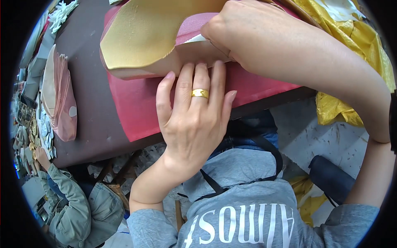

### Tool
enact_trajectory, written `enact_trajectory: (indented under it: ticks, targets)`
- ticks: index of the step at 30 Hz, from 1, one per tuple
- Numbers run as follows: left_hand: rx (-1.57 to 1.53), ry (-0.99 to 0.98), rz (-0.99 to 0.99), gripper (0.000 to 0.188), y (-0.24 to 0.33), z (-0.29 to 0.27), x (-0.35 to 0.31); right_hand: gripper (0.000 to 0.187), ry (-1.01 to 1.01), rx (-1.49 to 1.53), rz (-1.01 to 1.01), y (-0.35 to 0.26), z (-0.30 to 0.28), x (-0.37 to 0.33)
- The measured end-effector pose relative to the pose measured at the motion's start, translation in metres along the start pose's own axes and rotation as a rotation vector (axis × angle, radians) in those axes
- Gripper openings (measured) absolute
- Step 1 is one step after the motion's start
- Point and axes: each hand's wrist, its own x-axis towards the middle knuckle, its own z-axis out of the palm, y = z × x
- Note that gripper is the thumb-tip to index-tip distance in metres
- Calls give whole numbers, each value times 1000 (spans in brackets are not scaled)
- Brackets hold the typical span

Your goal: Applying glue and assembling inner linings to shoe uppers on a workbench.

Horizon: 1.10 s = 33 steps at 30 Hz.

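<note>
Your left hand (pixel 191 118) spread against the beige sheet (pixel 194 55), right hand (pixel 225 33) curled beyond, grip unclear; uneven pressure risked creases.

The one piece of readable lettering stands on the wearer's grey shirt (pixel 256 192), off the near edge of the bench (pixel 93 99): a single word in large, tall, narrow white letters (pixel 242 223) across the chest. It appears upside down in this view, its capital at the right end and its left end dipping low. On the left hand's (pixel 192 124) ring (pixel 200 93), a small mark is too fine to make out.
</note>
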Motion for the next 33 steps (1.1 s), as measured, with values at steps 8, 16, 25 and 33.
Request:
enact_trajectory:
  ticks: [8, 16, 25, 33]
  targets:
    - [-40, 41, 16, 31, 10, 7, 6, 39, -19, 35, 74, 54, 21, -39]
    - [-173, 64, -2, 28, 9, 13, 10, 23, -25, 64, 119, 12, 1, -14]
    - [-163, 26, 4, 34, 22, 11, 22, 6, -25, 88, 208, 6, -13, -14]
    - [-66, 28, 62, 32, 26, 15, 15, 16, 299, -117, 17, 28, 27, -12]
